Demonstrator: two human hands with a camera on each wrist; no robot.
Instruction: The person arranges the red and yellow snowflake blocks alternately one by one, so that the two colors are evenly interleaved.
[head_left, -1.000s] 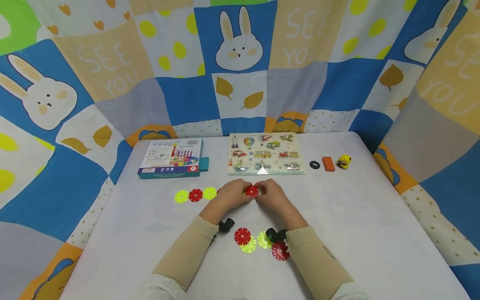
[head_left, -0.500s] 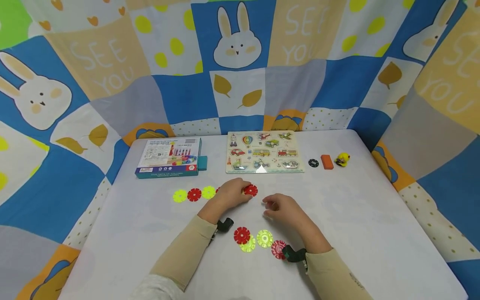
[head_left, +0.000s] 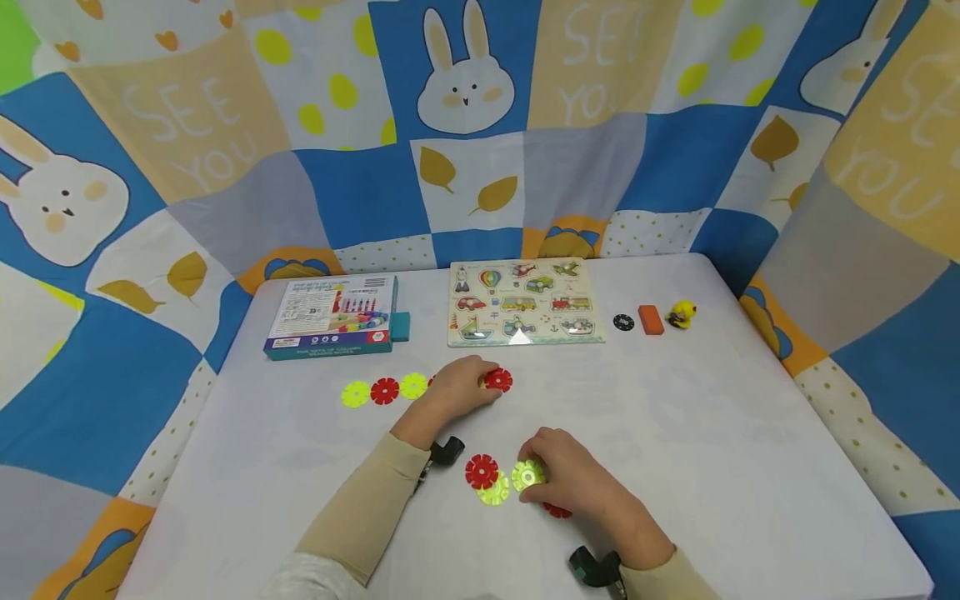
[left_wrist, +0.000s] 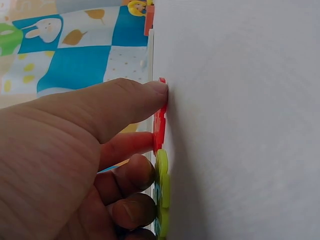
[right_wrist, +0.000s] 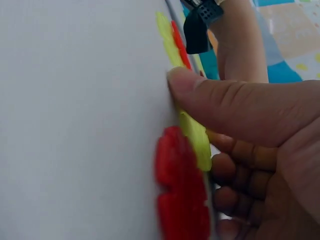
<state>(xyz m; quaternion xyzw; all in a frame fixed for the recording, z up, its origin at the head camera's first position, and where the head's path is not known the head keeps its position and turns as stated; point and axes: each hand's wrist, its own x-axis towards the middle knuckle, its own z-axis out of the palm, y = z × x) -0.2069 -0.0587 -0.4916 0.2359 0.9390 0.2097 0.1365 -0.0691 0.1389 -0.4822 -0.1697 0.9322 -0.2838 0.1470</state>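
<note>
At the right end of a row of flower-shaped plastic discs, my left hand (head_left: 454,390) holds a red disc (head_left: 499,380) between thumb and index finger. In the left wrist view its curled fingers lie beside a yellow-green disc (left_wrist: 162,195). The row's left part shows a yellow-green disc (head_left: 356,394), a red disc (head_left: 385,391) and another yellow-green one; my hand hides some of the row. Nearer the front, my right hand (head_left: 573,475) has thumb and index finger at opposite edges of a yellow-green disc (head_left: 527,477). Partly under that hand lies a red disc (right_wrist: 182,190).
A red disc (head_left: 482,472) overlaps a yellow-green disc (head_left: 494,490) left of my right hand. Along the back are a box (head_left: 330,317), a teal block (head_left: 401,326), a picture puzzle board (head_left: 525,302), a black chip (head_left: 623,322), an orange block (head_left: 651,320) and a yellow duck (head_left: 682,314).
My right hand has left the red disc at the row's end, moved down toward the front and closed its thumb and finger about a yellow-green disc. The left hand has stayed on the red disc.
</note>
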